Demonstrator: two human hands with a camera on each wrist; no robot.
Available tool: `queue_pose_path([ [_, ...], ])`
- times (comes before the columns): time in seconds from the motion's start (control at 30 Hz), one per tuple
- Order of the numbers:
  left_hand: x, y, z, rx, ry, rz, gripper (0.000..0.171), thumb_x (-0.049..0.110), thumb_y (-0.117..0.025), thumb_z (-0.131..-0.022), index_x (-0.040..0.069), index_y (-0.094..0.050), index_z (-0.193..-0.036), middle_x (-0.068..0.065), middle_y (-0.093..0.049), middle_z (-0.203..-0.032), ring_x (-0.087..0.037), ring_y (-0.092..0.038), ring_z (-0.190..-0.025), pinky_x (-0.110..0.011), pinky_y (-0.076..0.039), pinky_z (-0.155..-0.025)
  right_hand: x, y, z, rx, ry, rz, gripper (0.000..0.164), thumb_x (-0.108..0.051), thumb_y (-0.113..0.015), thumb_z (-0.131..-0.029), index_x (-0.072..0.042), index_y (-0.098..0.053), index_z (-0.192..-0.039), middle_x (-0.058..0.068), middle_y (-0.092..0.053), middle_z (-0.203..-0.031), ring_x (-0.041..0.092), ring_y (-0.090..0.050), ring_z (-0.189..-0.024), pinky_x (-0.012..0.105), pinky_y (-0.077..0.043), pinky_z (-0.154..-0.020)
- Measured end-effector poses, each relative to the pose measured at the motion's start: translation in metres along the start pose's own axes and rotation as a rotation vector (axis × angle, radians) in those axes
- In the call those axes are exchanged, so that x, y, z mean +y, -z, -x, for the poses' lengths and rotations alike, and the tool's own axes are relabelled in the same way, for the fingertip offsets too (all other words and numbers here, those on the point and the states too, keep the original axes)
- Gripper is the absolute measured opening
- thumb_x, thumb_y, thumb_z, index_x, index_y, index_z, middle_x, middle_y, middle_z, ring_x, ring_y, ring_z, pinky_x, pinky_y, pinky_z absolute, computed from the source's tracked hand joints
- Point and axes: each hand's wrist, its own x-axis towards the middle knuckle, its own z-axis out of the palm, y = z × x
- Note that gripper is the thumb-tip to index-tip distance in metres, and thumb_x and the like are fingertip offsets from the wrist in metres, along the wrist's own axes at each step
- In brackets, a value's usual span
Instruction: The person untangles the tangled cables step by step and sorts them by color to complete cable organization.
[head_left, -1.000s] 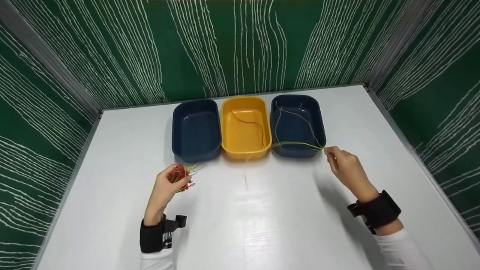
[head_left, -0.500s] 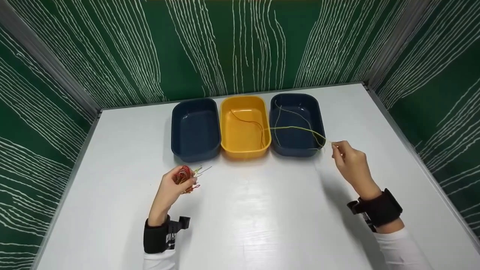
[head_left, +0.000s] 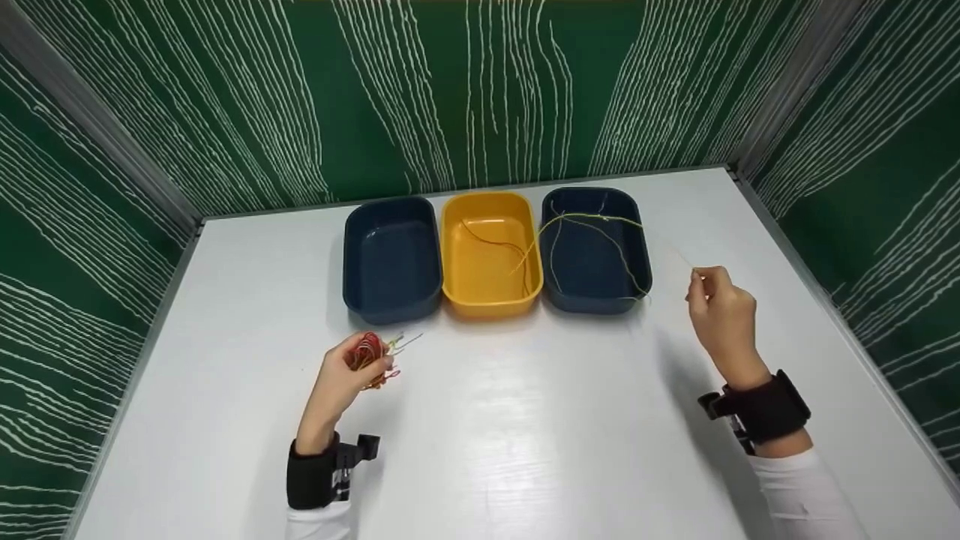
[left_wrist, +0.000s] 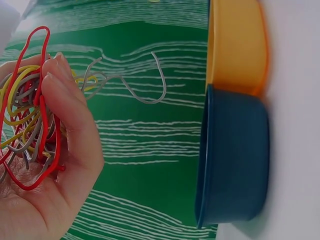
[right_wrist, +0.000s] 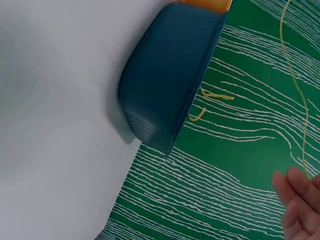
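Before you stand two dark blue bins [head_left: 394, 309] [head_left: 596, 305] and one yellow bin [head_left: 491, 309], three in all. Your left hand [head_left: 334, 384] and right hand [head_left: 726, 319], two, hold one wire bundle [head_left: 366, 351], strands too tangled to count, and one yellow wire [head_left: 600, 216], respectively. At least one thin wire [head_left: 491, 243] lies in the yellow bin. You wear two black wristbands [head_left: 311, 476] [head_left: 772, 412] and two white sleeves [head_left: 319, 521] [head_left: 802, 495].

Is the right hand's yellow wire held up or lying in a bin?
Held up: the right hand pinches the yellow wire, which passes clear of the blue bin in the right wrist view. Far end: cannot tell.
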Motion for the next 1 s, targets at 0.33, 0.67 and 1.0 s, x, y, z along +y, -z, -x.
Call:
queue_pose_path([
  [0.33, 0.001, 0.001, 0.002, 0.004, -0.017, -0.017, 0.023, 0.003, -0.066, -0.08, -0.004, -0.059, -0.101, -0.008, -0.061, -0.086, -0.013, -0.057, -0.076, -0.023, -0.048, -0.065, 0.016, -0.005, -0.006, 0.015, -0.119, 0.066, 0.014, 0.003, -0.05, -0.087, 0.016, -0.056, -0.085, 0.028, -0.059, -0.062, 0.039, -0.053, -0.047, 0.047, -0.038, -0.047],
  [0.67, -0.004, 0.001, 0.001, 0.012, -0.036, -0.044, 0.022, 0.002, -0.066, -0.08, -0.004, -0.06, -0.099, -0.008, -0.062, -0.085, -0.012, -0.057, -0.075, -0.022, -0.048, -0.065, 0.027, -0.012, -0.009, 0.023, -0.182, 0.144, 0.017, 0.003, -0.048, -0.087, 0.017, -0.056, -0.082, 0.03, -0.055, -0.059, 0.04, -0.05, -0.046, 0.05, -0.037, -0.047],
  [1.0, -0.004, 0.001, 0.0, 0.006, -0.013, -0.041, 0.023, 0.003, -0.067, -0.08, -0.003, -0.059, -0.1, -0.008, -0.062, -0.084, -0.013, -0.058, -0.075, -0.023, -0.047, -0.064, 0.035, -0.026, -0.009, 0.017, -0.209, 0.221, 0.019, 0.001, -0.046, -0.087, 0.016, -0.054, -0.077, 0.031, -0.053, -0.056, 0.044, -0.051, -0.046, 0.053, -0.039, -0.046],
])
